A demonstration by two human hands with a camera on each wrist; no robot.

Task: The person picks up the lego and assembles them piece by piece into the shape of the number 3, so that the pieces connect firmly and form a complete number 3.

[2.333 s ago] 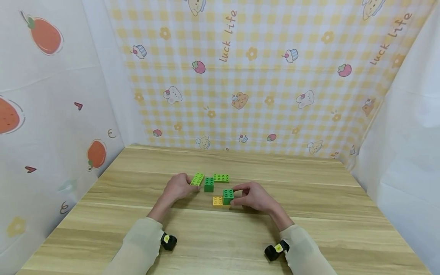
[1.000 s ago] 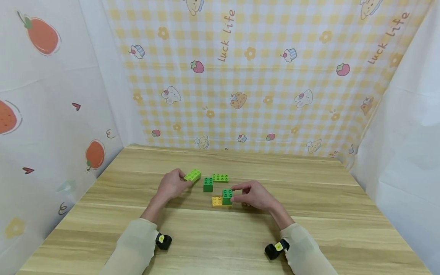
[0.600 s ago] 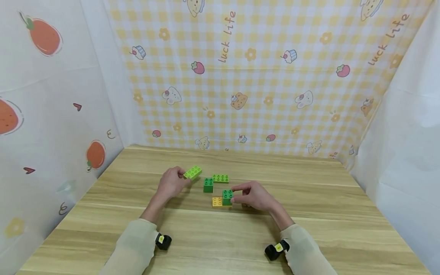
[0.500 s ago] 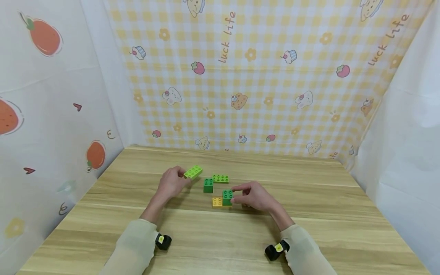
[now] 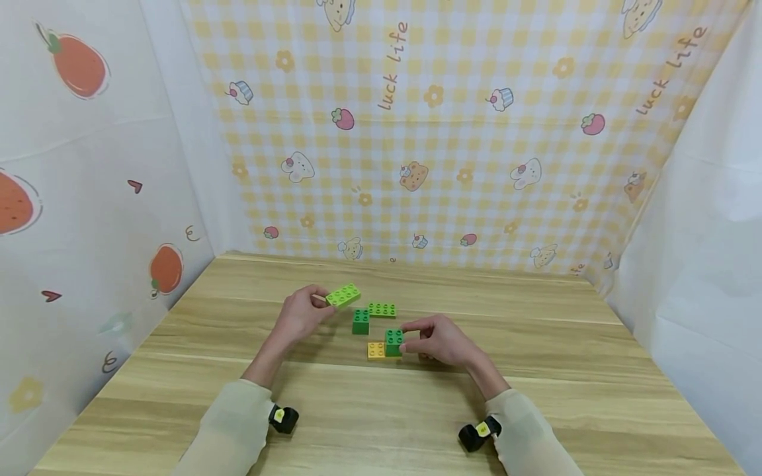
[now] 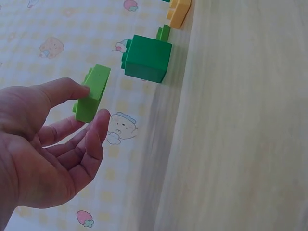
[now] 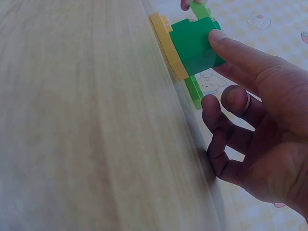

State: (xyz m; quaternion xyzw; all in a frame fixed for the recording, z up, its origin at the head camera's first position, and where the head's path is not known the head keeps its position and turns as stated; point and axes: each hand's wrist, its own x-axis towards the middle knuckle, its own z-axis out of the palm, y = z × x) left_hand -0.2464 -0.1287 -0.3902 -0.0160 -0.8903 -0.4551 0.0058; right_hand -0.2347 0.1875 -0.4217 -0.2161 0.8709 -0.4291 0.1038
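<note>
Left hand point(image 5: 299, 316) pinching lime brick point(image 5: 343, 295) above the surface point(image 5: 536, 390) at 11 o'clock of dark green brick point(image 5: 393, 342), right hand point(image 5: 442, 340) fingering that one atop yellow plate point(image 5: 376, 350).

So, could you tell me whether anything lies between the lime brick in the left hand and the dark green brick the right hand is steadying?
The lime brick is held above the table; a loose dark green brick sits between it and the steadied brick.
</note>
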